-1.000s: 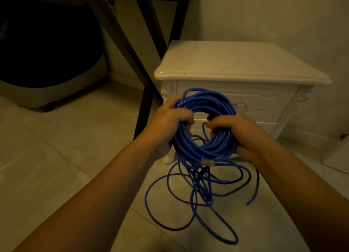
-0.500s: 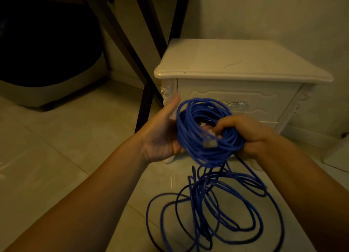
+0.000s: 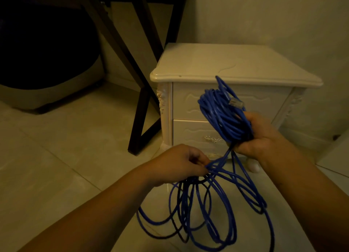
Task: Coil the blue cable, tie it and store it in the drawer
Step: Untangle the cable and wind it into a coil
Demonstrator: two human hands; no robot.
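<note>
Two hands at work in front of a cream nightstand [image 3: 236, 64], both bare, both closed on the same blue cable [image 3: 222, 117]. Right hand [image 3: 264, 138] wrapped firmly round the lower part of the finished coil, held up and tilted, with the clear plug [image 3: 236, 103] sticking out at the top. Left hand [image 3: 181, 163] lower and to the left, fingers pinched on a few strands just below the coil. Below both hands, many loose loops [image 3: 207, 214] hanging down toward the tiled floor [image 3: 66, 138], long axis roughly vertical, running from the right hand downward. Slack directly under the left hand, so probably the nearer hand for lifting the next turn up to the coil. Coiling only partly done by the look of it; no tie yet. Both drawers [image 3: 196, 132] of the nightstand closed, just behind the coil, lower one with a small shiny handle [image 3: 213, 139]. Risk of tangles among the crossing loops.
</note>
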